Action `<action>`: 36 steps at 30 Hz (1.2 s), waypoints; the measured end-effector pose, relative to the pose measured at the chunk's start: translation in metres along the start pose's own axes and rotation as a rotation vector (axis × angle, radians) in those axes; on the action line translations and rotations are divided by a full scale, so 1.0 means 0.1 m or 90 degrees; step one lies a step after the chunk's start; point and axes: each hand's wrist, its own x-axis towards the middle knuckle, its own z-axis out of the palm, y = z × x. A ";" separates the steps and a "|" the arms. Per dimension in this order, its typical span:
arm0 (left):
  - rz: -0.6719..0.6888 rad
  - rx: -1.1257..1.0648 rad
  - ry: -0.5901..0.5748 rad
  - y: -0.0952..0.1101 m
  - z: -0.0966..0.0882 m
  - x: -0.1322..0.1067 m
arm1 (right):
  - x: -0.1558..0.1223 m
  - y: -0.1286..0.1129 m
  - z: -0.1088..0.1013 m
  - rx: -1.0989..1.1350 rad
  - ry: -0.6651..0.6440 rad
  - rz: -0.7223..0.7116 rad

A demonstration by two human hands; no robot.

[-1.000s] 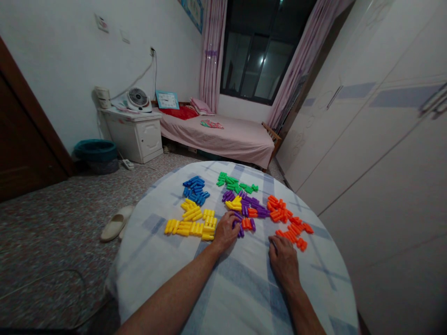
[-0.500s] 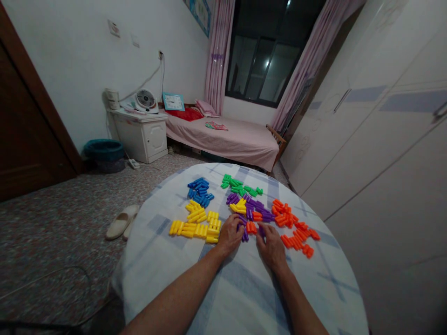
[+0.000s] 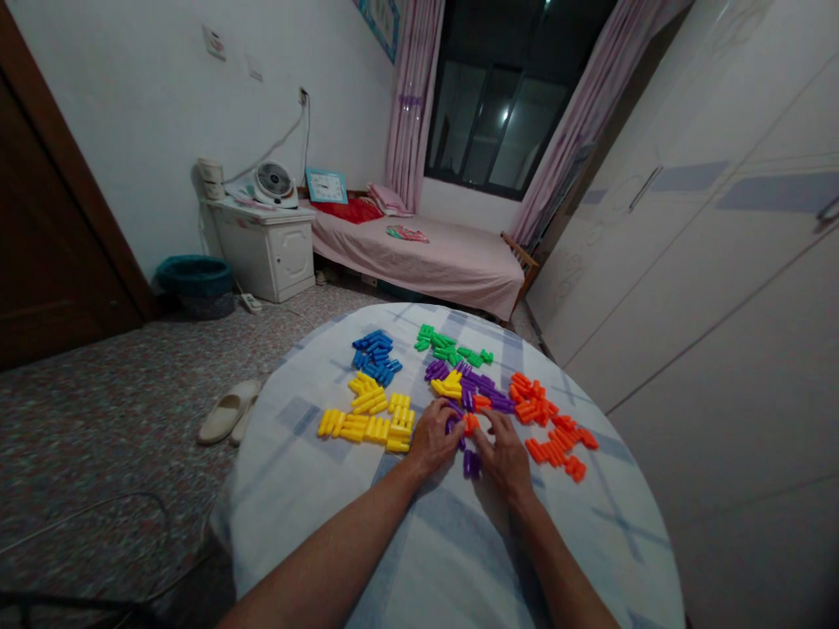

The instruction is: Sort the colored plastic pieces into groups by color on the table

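We log two bare forearms (image 3: 347,552), slim at the wrists (image 3: 414,476), thickening toward the elbow end; left grip (image 3: 436,439) and right grip (image 3: 504,456) are bare human hands, ungloved, broad-backed; nails too small for us to read

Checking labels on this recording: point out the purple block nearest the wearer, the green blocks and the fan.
Purple block (image 3: 471,464): head view, middle of its surface.
Green blocks (image 3: 444,342): head view, on one mid-group.
Fan (image 3: 273,181): head view, front grille.
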 end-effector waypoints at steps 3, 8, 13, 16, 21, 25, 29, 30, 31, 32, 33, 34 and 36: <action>0.040 0.023 -0.005 0.06 -0.02 -0.02 | 0.21 0.13 0.07 -0.038 -0.050 0.007; 0.101 0.053 -0.055 0.09 -0.03 -0.05 | 0.44 0.24 0.11 -0.086 -0.166 0.000; 0.134 0.096 -0.163 0.10 -0.03 -0.09 | 0.45 0.26 0.09 -0.067 -0.183 0.011; 0.120 0.112 -0.180 0.10 -0.01 -0.10 | 0.39 0.28 0.09 -0.069 -0.156 0.022; 0.108 0.122 -0.108 0.07 0.00 -0.11 | 0.29 0.30 0.04 -0.059 -0.135 -0.021; 0.089 0.127 -0.083 0.06 0.00 -0.10 | 0.18 0.33 0.00 -0.065 -0.119 -0.076; 0.064 0.162 -0.076 0.06 0.00 -0.09 | 0.03 0.35 -0.04 -0.094 -0.093 -0.115; 0.057 0.167 -0.072 0.06 0.00 -0.09 | 0.00 0.36 -0.06 -0.109 -0.084 -0.119; 0.051 0.170 -0.069 0.06 0.00 -0.09 | -0.04 0.37 -0.08 -0.127 -0.072 -0.122; 0.047 0.172 -0.065 0.06 0.00 -0.09 | -0.07 0.40 -0.11 -0.151 -0.059 -0.126; 0.046 0.174 -0.062 0.06 0.00 -0.09 | -0.10 0.42 -0.14 -0.177 -0.046 -0.128; 0.048 0.176 -0.060 0.06 0.00 -0.09 | -0.13 0.46 -0.17 -0.205 -0.034 -0.127; 0.053 0.185 -0.055 0.04 0.02 -0.08 | -0.16 0.52 -0.24 -0.265 -0.004 -0.111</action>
